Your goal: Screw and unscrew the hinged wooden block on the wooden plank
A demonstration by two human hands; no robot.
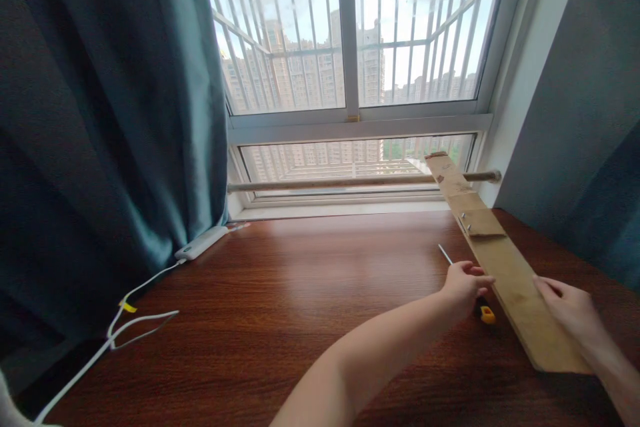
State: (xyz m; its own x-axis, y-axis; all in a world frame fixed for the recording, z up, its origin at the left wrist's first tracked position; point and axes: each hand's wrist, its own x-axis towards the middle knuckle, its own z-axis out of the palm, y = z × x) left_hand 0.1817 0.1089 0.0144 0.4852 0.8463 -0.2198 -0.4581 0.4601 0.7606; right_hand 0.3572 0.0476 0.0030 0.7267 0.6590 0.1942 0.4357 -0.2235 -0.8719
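A long, narrow wooden board (515,280) slants from the window down to the right of the table. A shorter piece of wood (477,217) lies across its upper part, and two small screws (465,217) stand up near its left edge. My left hand (465,288) has its fingers closed at the board's left edge. Under that hand is a screwdriver; its thin shaft and its black and yellow handle (486,314) show on either side, and the hand hides its middle. On the opposite edge, my right hand (573,310) grips the board, its lower fingers hidden.
The brown wooden table (300,320) runs to the window sill. A horizontal rail (340,182) crosses before the window, behind the board's far end. At left are a white power strip (203,244), a looped white cable (75,377) and a dark blue curtain (165,114).
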